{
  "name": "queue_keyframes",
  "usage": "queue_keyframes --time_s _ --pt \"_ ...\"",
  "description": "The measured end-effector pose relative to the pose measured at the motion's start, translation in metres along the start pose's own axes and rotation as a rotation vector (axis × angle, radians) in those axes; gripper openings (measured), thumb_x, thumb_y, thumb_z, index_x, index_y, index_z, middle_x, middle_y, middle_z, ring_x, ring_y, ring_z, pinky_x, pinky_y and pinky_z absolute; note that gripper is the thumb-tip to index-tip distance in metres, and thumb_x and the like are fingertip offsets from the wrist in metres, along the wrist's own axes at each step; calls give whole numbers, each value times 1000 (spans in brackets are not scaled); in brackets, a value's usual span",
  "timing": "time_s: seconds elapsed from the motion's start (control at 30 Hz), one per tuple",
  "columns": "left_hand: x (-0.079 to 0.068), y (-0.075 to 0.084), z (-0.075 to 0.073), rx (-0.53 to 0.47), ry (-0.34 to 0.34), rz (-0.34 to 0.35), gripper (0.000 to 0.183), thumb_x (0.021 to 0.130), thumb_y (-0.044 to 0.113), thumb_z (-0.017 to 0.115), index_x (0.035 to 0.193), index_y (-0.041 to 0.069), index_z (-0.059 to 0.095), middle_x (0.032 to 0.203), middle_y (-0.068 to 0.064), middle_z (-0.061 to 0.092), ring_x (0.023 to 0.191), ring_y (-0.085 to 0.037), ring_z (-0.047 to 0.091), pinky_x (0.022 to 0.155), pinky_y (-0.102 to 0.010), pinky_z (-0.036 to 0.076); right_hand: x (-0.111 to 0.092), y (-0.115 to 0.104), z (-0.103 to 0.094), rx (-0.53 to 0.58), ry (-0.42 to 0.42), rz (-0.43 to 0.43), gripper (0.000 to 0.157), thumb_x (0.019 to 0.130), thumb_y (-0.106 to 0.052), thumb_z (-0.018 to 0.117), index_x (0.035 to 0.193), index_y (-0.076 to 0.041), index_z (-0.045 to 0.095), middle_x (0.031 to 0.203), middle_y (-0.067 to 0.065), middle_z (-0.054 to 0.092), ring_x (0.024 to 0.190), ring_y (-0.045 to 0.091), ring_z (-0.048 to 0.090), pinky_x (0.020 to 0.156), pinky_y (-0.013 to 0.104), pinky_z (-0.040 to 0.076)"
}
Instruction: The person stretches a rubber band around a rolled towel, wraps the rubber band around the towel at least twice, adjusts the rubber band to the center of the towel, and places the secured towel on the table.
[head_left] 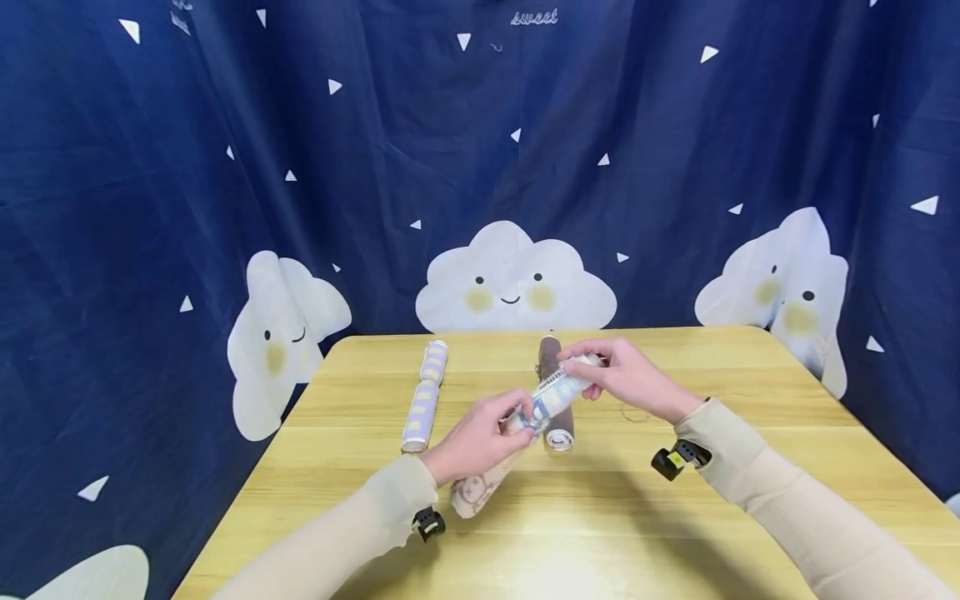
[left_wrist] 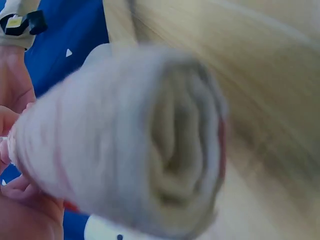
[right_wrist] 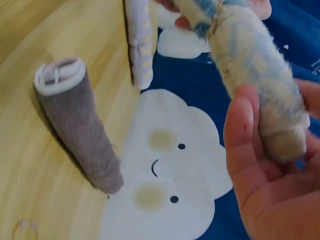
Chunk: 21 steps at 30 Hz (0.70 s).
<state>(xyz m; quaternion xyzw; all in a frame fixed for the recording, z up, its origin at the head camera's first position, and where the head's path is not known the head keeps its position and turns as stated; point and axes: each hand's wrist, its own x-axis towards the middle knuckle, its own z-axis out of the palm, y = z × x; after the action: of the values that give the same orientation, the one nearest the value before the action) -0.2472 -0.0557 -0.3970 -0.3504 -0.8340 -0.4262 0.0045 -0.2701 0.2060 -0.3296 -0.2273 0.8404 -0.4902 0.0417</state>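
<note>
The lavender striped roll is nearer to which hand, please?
Left: the left hand is just right of the lavender striped roll, while the right hand is farther right, by the brown roll.

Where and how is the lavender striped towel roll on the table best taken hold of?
Probably near the middle of the lavender striped towel roll, just on the near side of its narrowed waist. Come down from above and close across its long sides: it lies flat, pointing away from the viewer, both long sides look free, and the body there is fuller than the waist.
</note>
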Motion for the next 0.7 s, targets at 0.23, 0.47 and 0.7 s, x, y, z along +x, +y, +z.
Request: queue_keyframes --time_s 0.23,0.47,0.7 --pt "3 -5 4 -291 -25 -48 17 93 3 63 100 12 50 96 -6 62 81 -13 59 69 -24 52 -5 -1 -6 -99 -81 -178 38 91 -21 76 128 -19 67 96 4 69 69 16 62 61 26 53" --pt "0 0 5 -256 -10 -63 17 95 13 68 102 14 53 94 -3 62 77 -12 58 66 -24 51 -2 3 -2 -162 -43 -171 25 92 -27 75 116 -24 71 93 1 68 66 16 55 55 26 47" --pt "-5 3 14 335 157 116 25 93 33 71 108 21 56 88 6 63 64 -4 54 54 -17 45 2 3 7 -171 60 -115 19 91 -29 75 108 -21 73 92 2 70 73 19 62 60 29 54"
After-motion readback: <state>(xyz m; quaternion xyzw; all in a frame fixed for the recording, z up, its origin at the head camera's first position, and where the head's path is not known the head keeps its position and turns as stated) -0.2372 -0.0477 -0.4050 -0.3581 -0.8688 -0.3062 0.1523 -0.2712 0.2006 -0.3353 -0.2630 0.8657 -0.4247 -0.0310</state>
